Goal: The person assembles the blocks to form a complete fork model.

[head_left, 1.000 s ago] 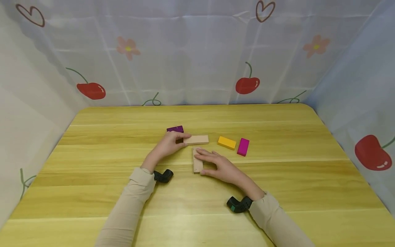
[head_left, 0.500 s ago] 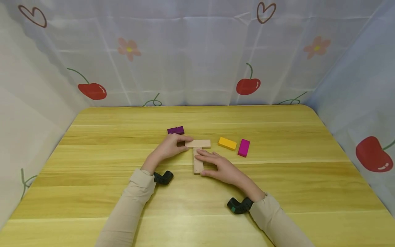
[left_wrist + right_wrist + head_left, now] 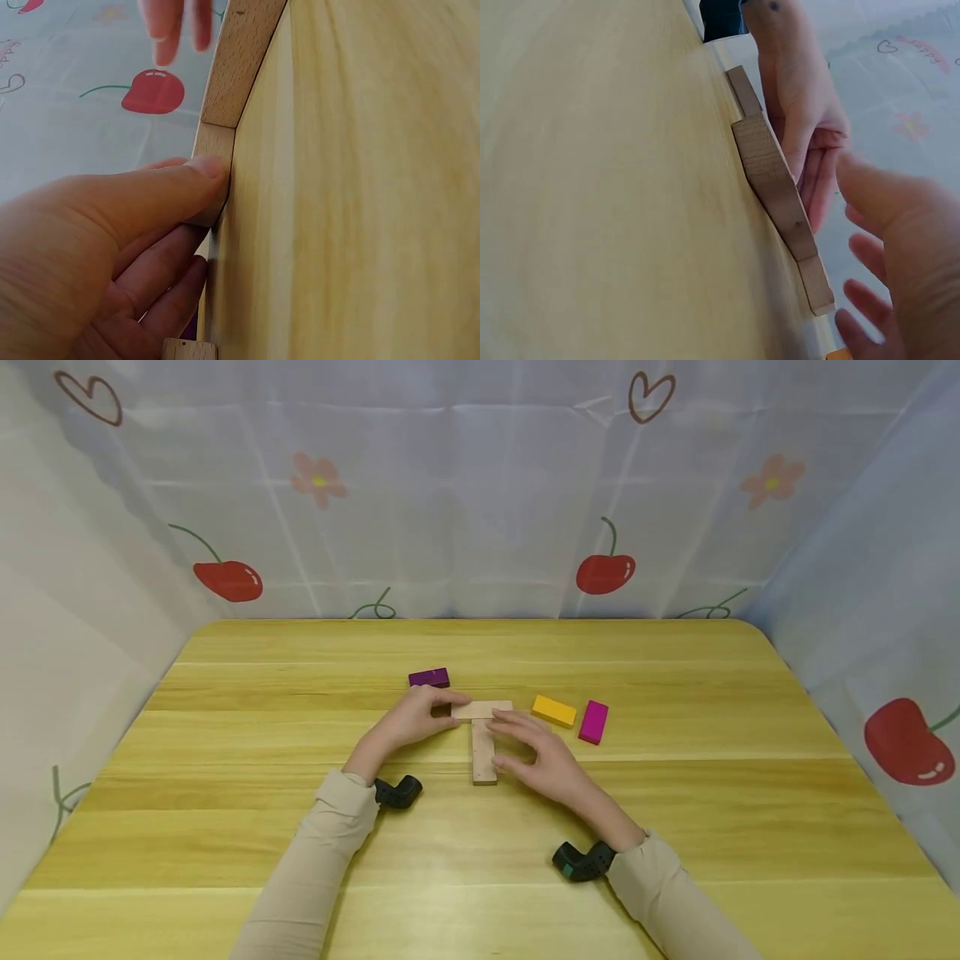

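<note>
Two plain wooden blocks form a T in the head view. My left hand pinches the left end of the crosswise block, thumb on its near side. The lengthwise block meets the middle of that block's near side. To its right, my right hand hovers with loosely bent fingers, holding nothing; the right wrist view shows a gap between its thumb and the blocks. Low in the left wrist view, the end of another wooden piece shows below my left fingers.
Behind my left hand lies a dark purple block. A yellow block and a magenta block lie right of the T. A patterned curtain stands along the table's back edge.
The crosswise block has come nearer under my left hand and now meets the lengthwise block. My right hand has let go of the lengthwise block and shifted slightly right.
</note>
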